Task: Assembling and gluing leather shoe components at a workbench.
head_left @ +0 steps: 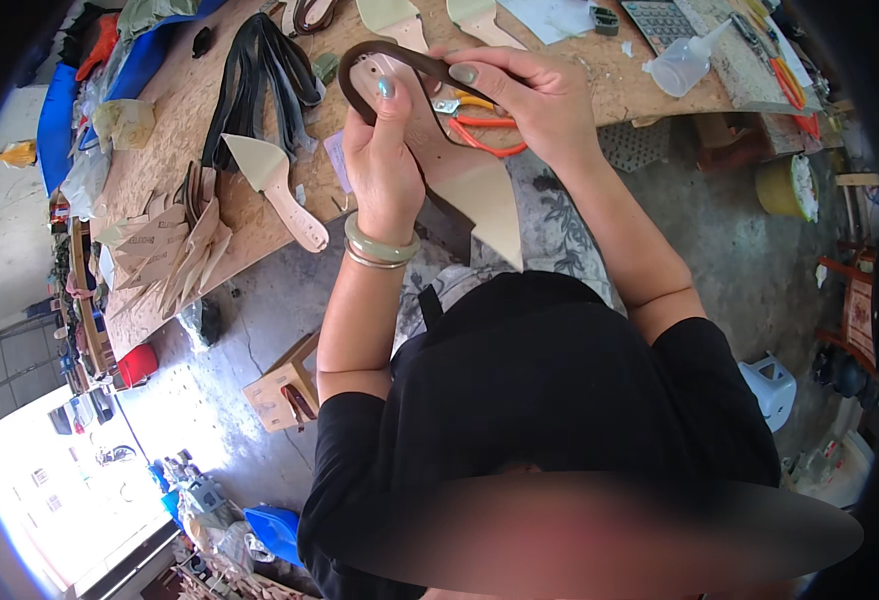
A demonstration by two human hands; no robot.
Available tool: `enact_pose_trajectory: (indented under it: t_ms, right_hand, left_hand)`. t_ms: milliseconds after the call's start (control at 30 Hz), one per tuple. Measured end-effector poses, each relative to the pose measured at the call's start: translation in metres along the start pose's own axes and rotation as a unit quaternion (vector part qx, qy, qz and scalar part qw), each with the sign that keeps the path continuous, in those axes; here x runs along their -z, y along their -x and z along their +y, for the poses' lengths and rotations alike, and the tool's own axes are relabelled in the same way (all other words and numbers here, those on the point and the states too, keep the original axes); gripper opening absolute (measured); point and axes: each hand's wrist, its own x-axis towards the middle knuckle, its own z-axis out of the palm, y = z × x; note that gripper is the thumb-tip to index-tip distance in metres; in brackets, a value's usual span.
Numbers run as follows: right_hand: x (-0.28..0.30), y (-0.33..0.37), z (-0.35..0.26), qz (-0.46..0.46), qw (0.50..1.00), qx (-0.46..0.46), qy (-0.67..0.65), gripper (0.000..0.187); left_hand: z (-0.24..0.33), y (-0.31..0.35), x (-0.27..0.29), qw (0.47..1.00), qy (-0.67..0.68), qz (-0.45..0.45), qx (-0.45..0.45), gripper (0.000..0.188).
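Note:
My left hand (385, 165) is closed on the rounded end of a large pale piece (480, 200) with a pointed tip, its thumb pressed flat on the surface. Around that rounded end curves a dark brown strip (405, 55). With thumb and fingers my right hand (550, 100) pinches the strip on the other side. The pale point hangs down toward my lap. Behind the held piece lies a cutting tool with orange handles (495, 145), partly hidden. A similar pale, trowel-shaped piece (265, 170) rests on the table left of my hands.
On the wooden table (640, 100), black straps (260, 80) and a pile of pointed tan pieces (165, 240) lie left. Farther back are more pale pieces (395, 20). A squeeze bottle (682, 65) and a calculator (665, 25) sit right. A bucket (785, 190) stands beyond.

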Motion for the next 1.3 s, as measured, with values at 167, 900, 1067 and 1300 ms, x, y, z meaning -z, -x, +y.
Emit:
enact_pose_trajectory:
  t_ms: [167, 900, 1067, 1300]
  right_hand:
    - [-0.009, 0.019, 0.014, 0.007, 0.997, 0.043, 0.067, 0.016]
    - [0.008, 0.008, 0.013, -0.151, 0.981, -0.044, 0.115, 0.019]
    - [0.016, 0.019, 0.019, -0.104, 0.971, 0.096, 0.195, 0.018]
    - [0.016, 0.024, 0.015, -0.093, 0.896, 0.268, 0.343, 0.014]
  left_hand:
    - [-0.009, 0.002, -0.001, 0.999, 0.023, 0.019, -0.030, 0.038]
    - [-0.005, 0.003, 0.004, 0.999, -0.029, 0.011, 0.042, 0.019]
    - [-0.004, 0.004, 0.007, 1.000, -0.025, 0.013, -0.002, 0.018]
    - [0.002, 0.009, 0.006, 1.000, 0.017, 0.022, -0.001, 0.037]
